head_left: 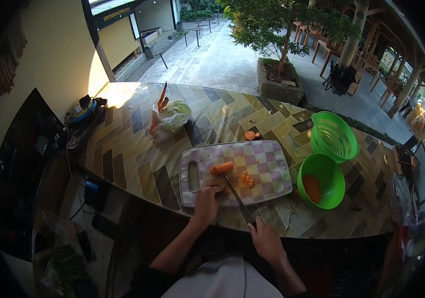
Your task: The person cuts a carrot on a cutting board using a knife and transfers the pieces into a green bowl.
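A checkered cutting board lies on the tiled table in front of me. My right hand is closed around the handle of a knife, whose blade slants up and left over the board. Just left of the blade, my left hand has its fingers bent and pressed together on a small carrot piece, mostly hidden by the fingers and the blade. Beyond the knife tip rests a thicker carrot chunk. A little pile of diced carrot sits right of the blade.
Right of the board stands a green bowl with chopped carrot inside, against a green colander. Carrot ends lie behind the board. A plastic bag of vegetables is at the back left. Cables and a blue reel occupy the left corner.
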The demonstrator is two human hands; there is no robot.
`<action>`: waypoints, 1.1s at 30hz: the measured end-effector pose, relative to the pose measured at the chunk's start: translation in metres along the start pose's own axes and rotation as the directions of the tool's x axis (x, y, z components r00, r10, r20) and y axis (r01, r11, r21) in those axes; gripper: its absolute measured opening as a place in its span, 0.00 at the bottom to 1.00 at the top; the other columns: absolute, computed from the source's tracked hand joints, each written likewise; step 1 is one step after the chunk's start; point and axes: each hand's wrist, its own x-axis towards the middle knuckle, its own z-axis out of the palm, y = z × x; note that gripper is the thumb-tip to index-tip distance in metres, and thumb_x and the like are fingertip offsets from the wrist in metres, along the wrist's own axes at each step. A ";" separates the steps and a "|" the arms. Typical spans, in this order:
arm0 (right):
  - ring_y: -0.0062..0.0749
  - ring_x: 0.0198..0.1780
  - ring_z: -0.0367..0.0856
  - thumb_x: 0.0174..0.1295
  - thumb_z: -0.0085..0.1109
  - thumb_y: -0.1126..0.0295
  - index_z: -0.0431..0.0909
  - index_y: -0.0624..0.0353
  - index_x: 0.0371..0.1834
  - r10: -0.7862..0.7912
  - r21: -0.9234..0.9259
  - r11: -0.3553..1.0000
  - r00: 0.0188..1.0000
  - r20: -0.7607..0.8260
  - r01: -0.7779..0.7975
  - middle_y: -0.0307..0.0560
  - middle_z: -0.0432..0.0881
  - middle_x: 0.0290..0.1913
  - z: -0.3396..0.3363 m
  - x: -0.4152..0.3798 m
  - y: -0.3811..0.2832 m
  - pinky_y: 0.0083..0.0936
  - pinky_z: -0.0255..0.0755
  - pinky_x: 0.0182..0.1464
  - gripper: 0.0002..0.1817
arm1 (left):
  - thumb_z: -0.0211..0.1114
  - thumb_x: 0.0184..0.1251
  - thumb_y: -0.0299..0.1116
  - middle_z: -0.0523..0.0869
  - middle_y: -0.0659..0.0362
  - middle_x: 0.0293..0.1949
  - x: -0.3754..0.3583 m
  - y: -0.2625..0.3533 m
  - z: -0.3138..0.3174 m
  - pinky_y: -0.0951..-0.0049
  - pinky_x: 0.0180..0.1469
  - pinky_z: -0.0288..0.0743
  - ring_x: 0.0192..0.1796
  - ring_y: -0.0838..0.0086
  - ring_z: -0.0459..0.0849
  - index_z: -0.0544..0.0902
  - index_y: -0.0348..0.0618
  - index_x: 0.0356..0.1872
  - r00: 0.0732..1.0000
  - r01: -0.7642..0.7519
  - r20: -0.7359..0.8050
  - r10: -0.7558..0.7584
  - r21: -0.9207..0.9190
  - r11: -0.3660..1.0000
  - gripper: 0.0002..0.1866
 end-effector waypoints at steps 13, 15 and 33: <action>0.65 0.33 0.81 0.75 0.50 0.60 0.67 0.62 0.42 0.046 -0.115 0.992 0.998 0.044 -0.041 0.66 0.80 0.25 -0.004 -0.009 -0.013 0.56 0.72 0.34 0.14 | 0.69 0.56 0.20 0.86 0.48 0.43 -0.001 -0.001 0.001 0.62 0.50 0.79 0.46 0.56 0.86 0.90 0.39 0.42 0.996 0.086 0.017 -0.086 -0.018 0.996 0.12; 0.66 0.34 0.81 0.74 0.50 0.60 0.67 0.62 0.42 0.027 -0.100 0.995 0.997 0.075 -0.019 0.66 0.80 0.26 -0.008 -0.005 -0.008 0.56 0.72 0.36 0.14 | 0.69 0.56 0.20 0.86 0.48 0.44 -0.001 -0.001 0.001 0.62 0.50 0.79 0.46 0.55 0.86 0.90 0.38 0.42 0.998 0.061 0.018 -0.061 -0.014 0.998 0.12; 0.68 0.34 0.80 0.74 0.51 0.60 0.68 0.64 0.42 -0.022 -0.001 1.000 1.000 0.012 0.023 0.69 0.80 0.26 0.002 0.000 0.004 0.58 0.71 0.36 0.15 | 0.68 0.53 0.22 0.87 0.48 0.41 -0.006 -0.002 0.005 0.61 0.50 0.79 0.45 0.53 0.86 0.89 0.36 0.41 0.995 0.048 -0.091 -0.051 -0.032 0.998 0.12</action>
